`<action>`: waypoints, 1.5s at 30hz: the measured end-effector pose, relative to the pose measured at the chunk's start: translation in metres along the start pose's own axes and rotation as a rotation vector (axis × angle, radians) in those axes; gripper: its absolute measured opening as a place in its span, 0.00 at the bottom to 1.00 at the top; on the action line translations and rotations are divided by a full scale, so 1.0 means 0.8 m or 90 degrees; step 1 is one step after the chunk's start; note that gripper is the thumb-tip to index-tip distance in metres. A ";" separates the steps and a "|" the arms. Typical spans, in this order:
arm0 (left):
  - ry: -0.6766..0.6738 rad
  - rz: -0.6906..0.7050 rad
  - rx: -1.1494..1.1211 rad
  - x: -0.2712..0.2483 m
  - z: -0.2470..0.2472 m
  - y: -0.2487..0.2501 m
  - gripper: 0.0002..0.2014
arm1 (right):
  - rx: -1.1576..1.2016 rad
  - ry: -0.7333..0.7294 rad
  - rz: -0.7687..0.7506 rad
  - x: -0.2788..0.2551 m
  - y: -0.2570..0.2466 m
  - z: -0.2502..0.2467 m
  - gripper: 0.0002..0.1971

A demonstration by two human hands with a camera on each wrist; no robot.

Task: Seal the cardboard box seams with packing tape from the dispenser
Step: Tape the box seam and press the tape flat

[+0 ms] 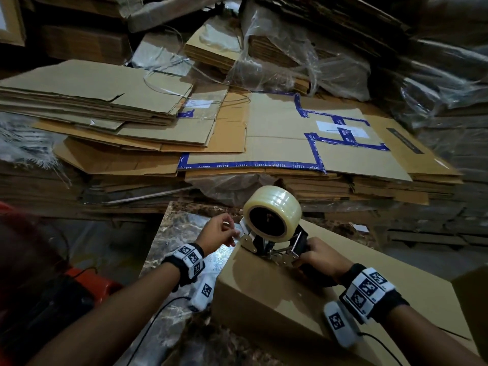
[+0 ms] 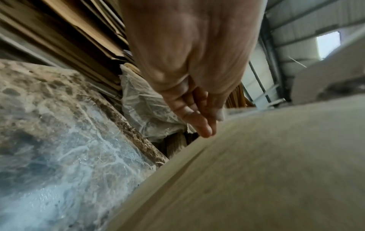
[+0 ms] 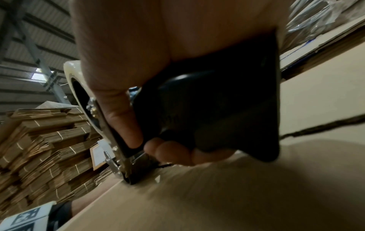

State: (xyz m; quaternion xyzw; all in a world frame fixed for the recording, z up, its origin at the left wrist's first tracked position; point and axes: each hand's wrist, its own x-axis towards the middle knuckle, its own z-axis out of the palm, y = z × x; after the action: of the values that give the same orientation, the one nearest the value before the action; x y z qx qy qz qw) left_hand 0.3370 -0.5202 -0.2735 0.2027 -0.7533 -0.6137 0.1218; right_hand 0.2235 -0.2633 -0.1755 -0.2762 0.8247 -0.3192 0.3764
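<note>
A brown cardboard box (image 1: 277,291) lies on a marble-patterned table (image 1: 179,228). On its far left top edge stands a tape dispenser (image 1: 274,249) carrying a clear tape roll (image 1: 274,207). My right hand (image 1: 309,257) grips the dispenser's black handle (image 3: 217,109), fingers wrapped round it (image 3: 168,150), and the dispenser's front roller sits on the box top (image 3: 197,203). My left hand (image 1: 233,236) is just left of the dispenser's front and seems to pinch the loose tape end. In the left wrist view its fingertips (image 2: 205,129) point down at the box edge (image 2: 197,150). A dark flap seam (image 3: 316,128) crosses the box top.
Stacks of flattened cardboard (image 1: 105,107) fill the space behind the table. One flat carton carries blue tape (image 1: 250,165). Clear plastic wrap (image 1: 290,56) covers more bundles at the back. A red stool (image 1: 92,283) stands at the lower left. Sensor cables trail from both wrists.
</note>
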 end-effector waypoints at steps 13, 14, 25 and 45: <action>-0.157 -0.101 -0.134 -0.065 0.005 0.033 0.20 | -0.037 0.011 0.038 -0.002 -0.006 0.002 0.05; -0.195 -0.109 -0.150 -0.073 0.008 0.037 0.21 | -0.036 0.014 0.043 -0.001 -0.006 0.003 0.05; -0.160 -0.093 -0.087 -0.083 0.021 0.014 0.25 | -0.044 0.018 0.069 -0.003 -0.014 0.003 0.06; -0.238 0.184 0.755 -0.071 0.069 0.061 0.42 | -0.169 0.049 0.012 -0.065 0.041 -0.056 0.16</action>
State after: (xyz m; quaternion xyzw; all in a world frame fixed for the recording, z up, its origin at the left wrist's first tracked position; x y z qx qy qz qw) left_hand 0.3562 -0.4381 -0.2344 0.0214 -0.9933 -0.0949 -0.0632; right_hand 0.2098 -0.1916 -0.1534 -0.3034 0.8761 -0.2144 0.3073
